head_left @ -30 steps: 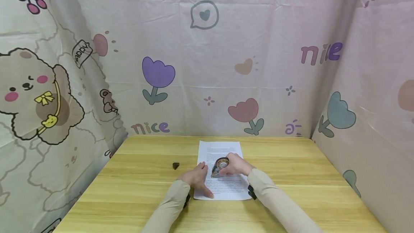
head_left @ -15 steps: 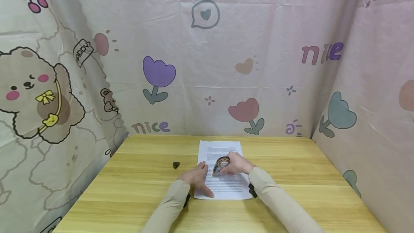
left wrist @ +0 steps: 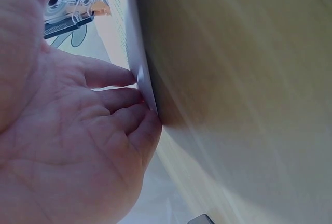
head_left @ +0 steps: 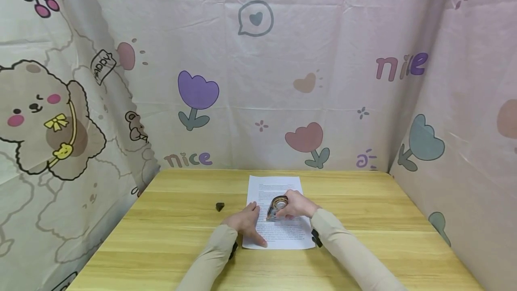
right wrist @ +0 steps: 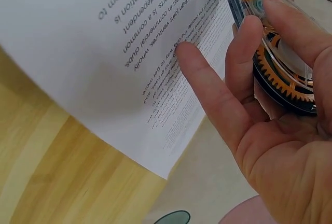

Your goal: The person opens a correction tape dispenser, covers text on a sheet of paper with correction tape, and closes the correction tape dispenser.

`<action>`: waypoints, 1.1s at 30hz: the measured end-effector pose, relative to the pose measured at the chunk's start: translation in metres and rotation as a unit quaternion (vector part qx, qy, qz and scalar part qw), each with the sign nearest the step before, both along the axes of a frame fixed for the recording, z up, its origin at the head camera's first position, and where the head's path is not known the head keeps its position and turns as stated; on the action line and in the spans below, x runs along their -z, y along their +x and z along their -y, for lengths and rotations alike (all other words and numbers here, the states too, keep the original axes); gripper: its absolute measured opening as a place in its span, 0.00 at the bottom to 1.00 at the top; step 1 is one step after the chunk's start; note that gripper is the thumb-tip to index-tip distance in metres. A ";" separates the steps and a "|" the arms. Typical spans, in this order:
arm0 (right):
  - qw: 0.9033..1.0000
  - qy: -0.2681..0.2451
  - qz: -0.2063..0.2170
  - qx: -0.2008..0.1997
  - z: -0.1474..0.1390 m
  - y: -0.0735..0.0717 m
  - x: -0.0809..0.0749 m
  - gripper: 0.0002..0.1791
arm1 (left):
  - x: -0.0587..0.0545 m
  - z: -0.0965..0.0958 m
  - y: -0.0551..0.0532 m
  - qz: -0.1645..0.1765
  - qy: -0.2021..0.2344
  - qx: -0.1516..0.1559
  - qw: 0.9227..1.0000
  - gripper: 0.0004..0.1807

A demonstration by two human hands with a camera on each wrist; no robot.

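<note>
A printed sheet of paper (head_left: 282,236) lies on the wooden table. My right hand (head_left: 298,204) grips a clear correction tape dispenser (head_left: 277,206) by its body, its tip at the lines of text left of the sheet's middle. Orange gear teeth show through the dispenser's case (right wrist: 282,79) in the right wrist view, where one finger of that hand reaches to the paper. My left hand (head_left: 244,222) rests on the sheet's left edge, thumb spread toward the lower edge. In the left wrist view its fingertips (left wrist: 148,125) touch the paper's edge. The dispenser's contact with the paper is unclear.
A small dark piece (head_left: 220,206) lies on the table (head_left: 177,219) left of the paper. Patterned cloth (head_left: 250,80) hangs behind the table and along both sides.
The right hand and the correction tape dispenser have shifted slightly to the right over the text. The left hand and the paper stay in place.
</note>
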State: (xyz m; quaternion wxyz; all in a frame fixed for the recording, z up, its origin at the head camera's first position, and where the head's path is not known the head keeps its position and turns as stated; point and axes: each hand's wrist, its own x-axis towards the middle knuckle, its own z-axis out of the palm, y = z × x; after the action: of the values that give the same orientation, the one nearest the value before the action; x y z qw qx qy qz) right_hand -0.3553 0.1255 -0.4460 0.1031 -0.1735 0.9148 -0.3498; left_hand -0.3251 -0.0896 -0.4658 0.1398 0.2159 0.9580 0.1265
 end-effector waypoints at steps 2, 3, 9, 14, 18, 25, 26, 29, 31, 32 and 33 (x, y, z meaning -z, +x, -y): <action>1.000 0.006 0.000 0.001 -0.001 0.000 0.000 0.16 | 0.000 0.000 0.000 -0.001 -0.001 0.000 1.000 0.68; 1.000 0.007 0.002 0.005 -0.001 0.001 0.001 0.16 | 0.000 0.000 0.000 -0.001 -0.001 0.001 1.000 0.68; 1.000 0.010 -0.008 0.002 -0.003 0.000 0.005 0.15 | 0.001 0.000 0.000 -0.006 -0.003 0.001 1.000 0.68; 1.000 0.000 -0.007 -0.006 -0.005 0.001 0.004 0.13 | 0.002 0.000 0.000 -0.008 -0.005 -0.002 1.000 0.68; 1.000 0.004 -0.005 -0.001 -0.006 0.002 0.003 0.12 | 0.002 0.000 0.000 -0.007 -0.006 -0.004 1.000 0.68; 1.000 0.011 0.000 0.010 -0.008 0.004 0.001 0.13 | 0.003 0.000 0.000 -0.003 0.004 -0.005 1.000 0.69; 1.000 0.011 0.001 0.011 -0.008 0.004 0.002 0.13 | 0.003 0.000 0.000 -0.003 0.004 -0.005 1.000 0.69; 1.000 0.009 -0.001 0.007 -0.010 0.004 0.002 0.12 | 0.002 0.000 0.000 -0.002 0.005 -0.008 1.000 0.69; 1.000 0.009 -0.001 0.006 -0.012 0.003 0.002 0.12 | 0.002 0.000 0.000 -0.001 0.006 -0.008 1.000 0.69; 1.000 0.008 -0.002 0.005 -0.012 0.003 0.003 0.12 | 0.002 0.000 0.001 0.000 0.006 -0.009 1.000 0.69; 1.000 0.008 -0.002 0.004 -0.013 0.003 0.002 0.12 | 0.002 0.000 0.001 -0.001 0.006 -0.009 1.000 0.69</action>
State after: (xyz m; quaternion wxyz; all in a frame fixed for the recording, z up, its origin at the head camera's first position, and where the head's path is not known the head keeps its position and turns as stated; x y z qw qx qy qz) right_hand -0.3522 0.1385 -0.4485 0.1010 -0.1696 0.9184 -0.3429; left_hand -0.3242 -0.0900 -0.4675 0.1367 0.2086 0.9592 0.1331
